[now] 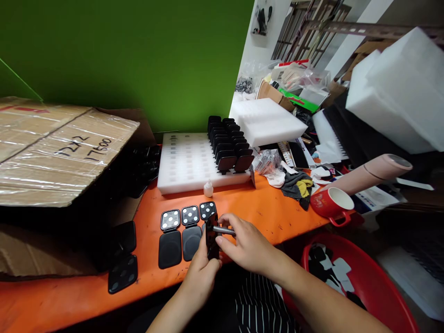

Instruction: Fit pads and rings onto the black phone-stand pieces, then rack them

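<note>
Upright at the table's front edge, a black plastic plate (212, 245) is gripped by my left hand (204, 275), its fingers wrapped round the lower part. My right hand (248, 243) pinches a ribbed metal rod (225, 230), like a screw, between thumb and fingers. The rod's far end meets the face of the plate; whether it enters a hole I cannot tell. Just left of my hands lie hinged black pieces in a row, each with a dotted square part (170, 219) and a smooth black part (169, 249). The rightmost is partly hidden behind my hands.
Behind stands a white foam block (183, 162) holding rows of black plates (227, 143), with a small dropper bottle (208, 188) before it. A cardboard box (62, 152) is on the left. A red mug (331, 206), pink bottle (371, 173) and red basin (360, 277) are right.
</note>
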`<control>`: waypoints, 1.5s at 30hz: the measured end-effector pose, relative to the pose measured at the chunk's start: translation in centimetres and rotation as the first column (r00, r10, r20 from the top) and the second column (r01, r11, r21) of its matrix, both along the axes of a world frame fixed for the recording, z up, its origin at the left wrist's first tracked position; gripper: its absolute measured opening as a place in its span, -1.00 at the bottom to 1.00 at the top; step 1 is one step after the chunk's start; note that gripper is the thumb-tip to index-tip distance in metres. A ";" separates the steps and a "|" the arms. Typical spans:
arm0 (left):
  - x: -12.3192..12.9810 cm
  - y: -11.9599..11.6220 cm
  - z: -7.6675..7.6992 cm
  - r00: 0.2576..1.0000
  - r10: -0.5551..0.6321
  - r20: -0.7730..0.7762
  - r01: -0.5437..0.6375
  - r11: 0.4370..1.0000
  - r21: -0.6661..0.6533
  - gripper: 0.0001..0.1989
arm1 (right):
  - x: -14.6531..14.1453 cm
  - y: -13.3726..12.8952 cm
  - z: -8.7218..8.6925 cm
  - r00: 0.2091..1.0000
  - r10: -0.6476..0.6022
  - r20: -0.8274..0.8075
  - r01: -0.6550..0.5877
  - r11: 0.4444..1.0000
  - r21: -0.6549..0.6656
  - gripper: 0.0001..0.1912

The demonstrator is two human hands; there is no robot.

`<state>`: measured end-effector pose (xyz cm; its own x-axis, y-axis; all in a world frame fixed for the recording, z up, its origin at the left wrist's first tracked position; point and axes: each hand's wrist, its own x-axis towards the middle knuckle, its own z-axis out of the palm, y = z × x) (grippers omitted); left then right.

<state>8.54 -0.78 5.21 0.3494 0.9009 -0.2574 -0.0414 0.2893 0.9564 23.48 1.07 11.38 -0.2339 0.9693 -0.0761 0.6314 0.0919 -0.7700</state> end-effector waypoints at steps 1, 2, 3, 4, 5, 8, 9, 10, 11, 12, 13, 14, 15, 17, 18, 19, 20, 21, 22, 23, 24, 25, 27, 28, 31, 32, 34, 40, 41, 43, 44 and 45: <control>-0.1 0.1 0.2 1.000 0.005 0.003 -0.005 1.000 -0.001 -0.29 | 0.0 0.0 0.0 1.000 -0.002 -0.006 0.002 1.000 0.016 -0.77; -0.1 0.1 0.4 1.000 0.009 0.001 -0.009 1.000 0.005 -0.31 | 0.0 -0.1 -0.1 1.000 0.001 -0.014 0.000 1.000 0.029 -0.81; -0.2 0.1 0.6 1.000 0.008 -0.004 -0.008 1.000 0.012 -0.34 | -0.1 -0.1 -0.1 1.000 0.000 -0.026 0.001 0.999 0.039 -0.84; -0.2 0.1 0.7 1.000 0.004 -0.013 -0.004 1.000 0.017 -0.36 | -0.1 -0.2 -0.2 0.999 -0.005 -0.041 0.007 0.999 0.050 -0.88; -0.2 0.1 0.7 1.000 -0.002 -0.023 0.003 1.000 0.019 -0.38 | -0.1 -0.2 -0.3 0.998 -0.009 -0.058 0.013 0.998 0.062 -0.91; -0.3 0.1 0.4 0.997 -0.011 -0.081 0.016 0.998 0.055 -0.37 | -0.3 -0.2 -0.6 0.996 -0.038 -0.083 0.048 0.992 0.120 -0.87; -0.3 0.0 0.2 0.994 -0.007 -0.105 0.016 0.996 0.083 -0.36 | -0.4 -0.2 -0.7 0.995 -0.056 -0.083 0.067 0.989 0.131 -0.86; -0.3 0.0 0.0 0.992 0.000 -0.123 0.014 0.993 0.113 -0.34 | -0.5 -0.1 -0.8 0.993 -0.078 -0.086 0.089 0.988 0.129 -0.87; -0.3 0.0 -0.2 0.991 0.007 -0.132 0.011 0.990 0.138 -0.32 | -0.6 0.0 -1.0 0.989 -0.106 -0.099 0.117 0.987 0.112 -0.87; -0.3 0.0 -0.3 0.991 0.011 -0.134 0.009 0.989 0.148 -0.31 | -0.6 0.2 -1.2 0.983 -0.134 -0.124 0.145 0.986 0.082 -0.87; -0.4 0.0 -0.4 0.992 0.012 -0.128 0.006 0.990 0.139 -0.31 | -0.7 0.3 -1.4 0.975 -0.159 -0.156 0.168 0.985 0.048 -0.86; -0.4 0.0 -0.3 0.993 0.013 -0.117 0.000 0.993 0.115 -0.32 | -0.8 0.5 -1.6 0.964 -0.184 -0.194 0.191 0.981 0.017 -0.83; -0.4 0.1 -0.1 0.995 0.014 -0.102 -0.006 0.997 0.077 -0.33 | -0.8 0.6 -1.9 0.951 -0.208 -0.230 0.212 0.977 -0.007 -0.79; -0.4 0.2 0.4 0.998 0.018 -0.066 -0.020 1.000 -0.018 -0.40 | -0.8 0.6 -2.1 0.929 -0.241 -0.281 0.239 0.970 -0.040 -0.69; -0.4 0.3 0.7 0.999 0.024 -0.047 -0.027 0.998 -0.061 -0.43 | -0.8 0.6 -2.1 0.927 -0.236 -0.291 0.230 0.972 -0.054 -0.67; -0.4 0.4 1.0 0.999 0.032 -0.031 -0.035 0.995 -0.092 -0.46 | -0.8 0.5 -2.0 0.934 -0.214 -0.285 0.204 0.977 -0.063 -0.68; -0.4 0.4 1.2 0.999 0.041 -0.018 -0.042 0.993 -0.107 -0.47 | -0.8 0.3 -1.8 0.949 -0.176 -0.261 0.166 0.984 -0.061 -0.71; -0.3 0.4 1.3 0.999 0.048 -0.009 -0.048 0.993 -0.109 -0.46 | -0.8 0.2 -1.5 0.967 -0.130 -0.218 0.123 0.991 -0.047 -0.77; -0.3 0.4 1.3 0.999 0.053 -0.003 -0.053 0.994 -0.099 -0.44 | -0.8 0.0 -1.2 0.983 -0.085 -0.163 0.082 0.996 -0.023 -0.82; -0.3 0.3 1.3 0.999 0.052 -0.006 -0.052 0.995 -0.083 -0.41 | -0.8 -0.1 -1.0 0.994 -0.048 -0.102 0.049 0.999 0.006 -0.85; -0.3 0.3 1.1 0.999 0.043 -0.017 -0.043 0.997 -0.058 -0.38 | -0.8 -0.2 -0.8 0.999 -0.027 -0.039 0.029 0.999 0.040 -0.86; -0.3 0.2 0.9 0.999 0.031 -0.037 -0.031 0.999 -0.026 -0.35 | -0.8 -0.3 -0.6 1.000 -0.020 0.017 0.018 0.997 0.069 -0.85; -0.4 0.0 0.3 0.995 0.002 -0.102 0.003 0.999 0.054 -0.27 | -0.8 -0.3 -0.4 0.994 -0.026 0.110 0.014 0.994 0.104 -0.81; -0.4 -0.1 0.0 0.990 -0.011 -0.139 0.024 0.995 0.094 -0.24 | -0.8 -0.3 -0.3 0.988 -0.030 0.152 0.012 0.993 0.118 -0.79; -0.6 -0.3 -0.7 0.973 -0.043 -0.228 0.082 0.983 0.164 -0.20 | -0.9 -0.1 -0.2 0.968 0.015 0.249 -0.049 0.990 0.130 -0.78; -0.7 -0.4 -0.9 0.967 -0.049 -0.249 0.094 0.980 0.173 -0.20 | -1.0 -0.1 -0.1 0.962 0.038 0.271 -0.076 0.989 0.131 -0.79; -0.8 -0.4 -1.0 0.959 -0.055 -0.278 0.112 0.974 0.196 -0.21 | -1.2 -0.2 0.0 0.951 0.055 0.305 -0.098 0.987 0.129 -0.79; -0.8 -0.8 -0.9 0.934 -0.057 -0.353 0.152 0.957 0.248 -0.24 | -1.2 -0.3 0.4 0.942 0.091 0.323 -0.125 0.988 0.086 -0.83; -0.8 -0.8 -0.9 0.933 -0.063 -0.354 0.156 0.958 0.241 -0.26 | -1.1 -0.3 0.6 0.942 0.111 0.318 -0.144 0.986 0.080 -0.82; -0.7 -0.9 -0.8 0.935 -0.071 -0.347 0.162 0.957 0.240 -0.29 | -0.9 -0.2 0.8 0.942 0.128 0.309 -0.158 0.985 0.075 -0.77; -0.7 -0.9 -0.8 0.936 -0.070 -0.345 0.161 0.956 0.244 -0.30 | -0.8 -0.1 0.8 0.946 0.125 0.299 -0.154 0.985 0.073 -0.76; -0.6 -0.9 -0.8 0.936 -0.068 -0.344 0.161 0.955 0.247 -0.31 | -0.8 -0.1 0.8 0.952 0.123 0.281 -0.147 0.987 0.068 -0.76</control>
